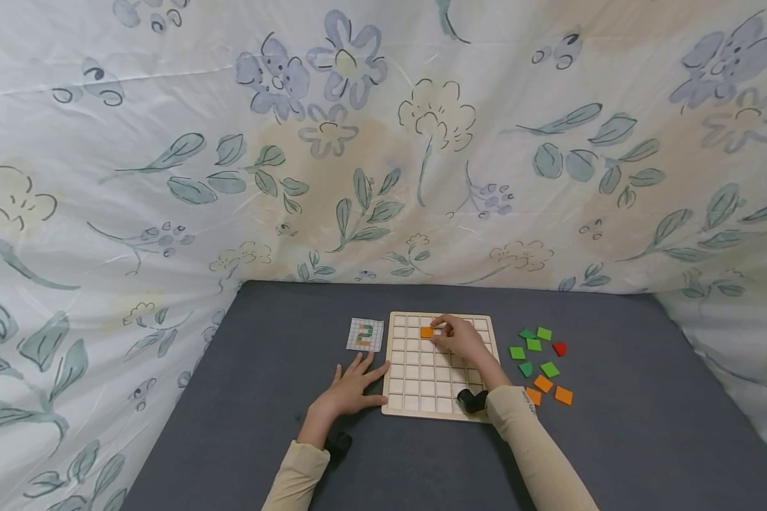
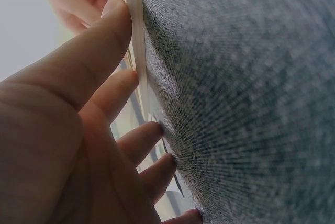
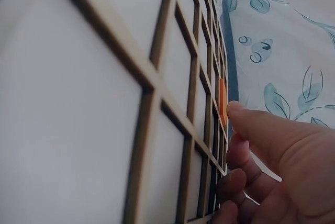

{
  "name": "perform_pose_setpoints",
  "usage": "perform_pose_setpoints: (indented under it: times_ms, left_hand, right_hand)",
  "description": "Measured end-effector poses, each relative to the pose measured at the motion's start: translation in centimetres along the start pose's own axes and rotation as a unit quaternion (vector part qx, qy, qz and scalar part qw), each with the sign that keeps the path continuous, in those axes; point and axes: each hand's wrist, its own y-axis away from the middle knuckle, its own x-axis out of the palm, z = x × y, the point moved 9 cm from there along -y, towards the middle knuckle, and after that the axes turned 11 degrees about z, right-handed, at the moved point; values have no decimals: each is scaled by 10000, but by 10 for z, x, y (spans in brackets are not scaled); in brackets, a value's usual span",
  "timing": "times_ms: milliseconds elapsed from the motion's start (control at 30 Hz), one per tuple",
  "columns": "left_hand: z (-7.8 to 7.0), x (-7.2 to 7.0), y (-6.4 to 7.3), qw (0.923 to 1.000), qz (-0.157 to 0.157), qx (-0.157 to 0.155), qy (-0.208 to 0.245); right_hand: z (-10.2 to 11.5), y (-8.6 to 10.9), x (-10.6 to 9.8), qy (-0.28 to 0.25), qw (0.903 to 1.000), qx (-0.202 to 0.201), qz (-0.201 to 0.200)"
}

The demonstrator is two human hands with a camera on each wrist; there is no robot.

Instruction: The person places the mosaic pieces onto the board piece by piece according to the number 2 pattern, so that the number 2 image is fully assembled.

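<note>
Near "2" card point(image 1: 365, 334), left fingers point(image 2: 115, 93) spread against board point(image 1: 412, 388), right fingers point(image 3: 239, 150) curled at orange tile point(image 1: 426, 332), grip unclear

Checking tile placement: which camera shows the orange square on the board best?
The head view: it shows the orange square from above. The right wrist view gives only a thin sliver by the right hand; the left wrist view shows none of it.

The small card point(image 1: 364, 335) just below the frame's middle shows a 2. Marks on the right sleeve point(image 1: 540, 441) are too tiny to read.
</note>
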Motion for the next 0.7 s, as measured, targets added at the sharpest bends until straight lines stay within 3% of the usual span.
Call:
perform_pose_setpoints:
  times_ms: [233,700]
  left_hand:
    - [0,-1,0,10000,-15,23,-25]
    - [1,2,0,10000,26,41,14]
  right_hand:
    - [4,8,-4,-206,9997,-105,9]
    - [-1,25,-20,-82,9995,-307,-31]
